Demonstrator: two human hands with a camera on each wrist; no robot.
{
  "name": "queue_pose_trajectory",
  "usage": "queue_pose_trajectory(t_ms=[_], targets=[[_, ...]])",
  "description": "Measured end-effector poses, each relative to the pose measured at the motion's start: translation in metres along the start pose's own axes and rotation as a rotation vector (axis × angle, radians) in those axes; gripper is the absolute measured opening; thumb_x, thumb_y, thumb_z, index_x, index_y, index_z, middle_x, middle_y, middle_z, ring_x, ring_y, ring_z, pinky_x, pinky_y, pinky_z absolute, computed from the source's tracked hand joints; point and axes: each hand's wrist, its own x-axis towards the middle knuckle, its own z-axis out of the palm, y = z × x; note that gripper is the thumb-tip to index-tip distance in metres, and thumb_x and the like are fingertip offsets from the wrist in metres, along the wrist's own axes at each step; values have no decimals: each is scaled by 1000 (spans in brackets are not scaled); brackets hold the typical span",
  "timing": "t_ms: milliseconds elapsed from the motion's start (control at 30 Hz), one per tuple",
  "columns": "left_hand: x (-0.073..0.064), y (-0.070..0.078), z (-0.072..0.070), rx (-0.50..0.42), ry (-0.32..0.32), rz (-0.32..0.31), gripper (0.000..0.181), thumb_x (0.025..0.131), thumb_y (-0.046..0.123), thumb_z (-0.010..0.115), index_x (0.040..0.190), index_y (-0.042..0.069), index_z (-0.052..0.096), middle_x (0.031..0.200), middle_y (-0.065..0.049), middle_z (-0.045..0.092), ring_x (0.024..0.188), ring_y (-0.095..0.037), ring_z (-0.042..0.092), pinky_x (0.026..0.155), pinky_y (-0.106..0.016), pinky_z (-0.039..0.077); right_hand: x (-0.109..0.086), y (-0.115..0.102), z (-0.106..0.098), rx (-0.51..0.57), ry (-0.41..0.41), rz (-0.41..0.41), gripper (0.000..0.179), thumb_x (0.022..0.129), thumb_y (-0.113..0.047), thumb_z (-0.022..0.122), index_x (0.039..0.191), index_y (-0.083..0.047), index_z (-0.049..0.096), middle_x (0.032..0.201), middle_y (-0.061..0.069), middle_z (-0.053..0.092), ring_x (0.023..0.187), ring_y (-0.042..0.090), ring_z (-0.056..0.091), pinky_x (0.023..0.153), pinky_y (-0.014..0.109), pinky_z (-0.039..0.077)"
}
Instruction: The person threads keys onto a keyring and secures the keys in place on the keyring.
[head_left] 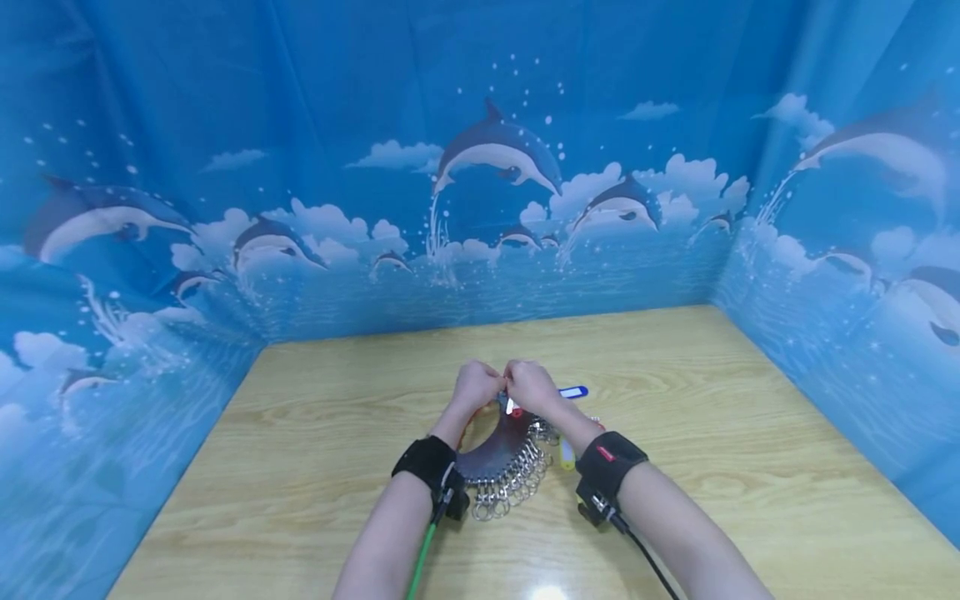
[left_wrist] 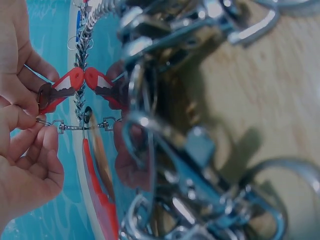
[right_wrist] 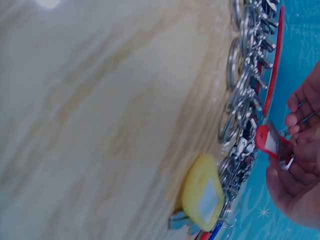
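Observation:
A curved, shiny dark plate [head_left: 491,457] with a red edge lies on the table, its outer rim hung with several metal snap hooks with split rings [head_left: 517,483]. At its far end both hands meet. My left hand [head_left: 478,384] pinches a split ring at a snap hook [left_wrist: 61,127] on the rim. My right hand [head_left: 529,385] grips a key with a red tag [left_wrist: 65,87] beside that ring; the tag hangs below the fingers in the head view. Whether the key's ring touches the split ring is hidden by the fingertips.
Right of the plate lie a blue key tag [head_left: 573,392], partly behind the right hand, and a yellow key tag [head_left: 567,454] near the right wrist. A wooden table [head_left: 315,467] carries everything. Blue dolphin curtains [head_left: 360,100] stand behind and on both sides.

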Motion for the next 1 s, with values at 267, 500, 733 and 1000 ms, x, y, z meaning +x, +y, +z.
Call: queue_pose_trajectory(t_ms=[267,500,733,1000], targets=[[0,-2,-2,-40,-3,-38,17,79,10,62,71,-3,71,44,6,46,36,-6,41,39,-18,32,1,-1,3,1,27,-13,8,85,-3,56,89,-3,63,78,6,62,66,17,56,60,30,46],[2,-12,0,-158,-103,-51,18,79,6,58,65,-4,62,51,0,48,41,-8,37,42,-20,29,0,4,2,101,32,11,7,89,-6,55,86,-4,62,70,2,58,56,12,51,52,26,41],[0,-15,1,-196,-134,14,16,80,4,59,65,3,65,52,1,48,45,-10,39,44,-22,30,-1,7,1,120,31,24,9,89,-8,55,85,-5,62,67,0,55,54,11,49,50,25,39],[0,-13,-1,-156,-109,0,16,86,7,58,85,-1,71,69,-5,61,55,-11,48,48,-21,36,0,9,-3,67,51,-19,6,87,-10,58,84,-7,63,71,1,60,60,13,52,56,29,43]])
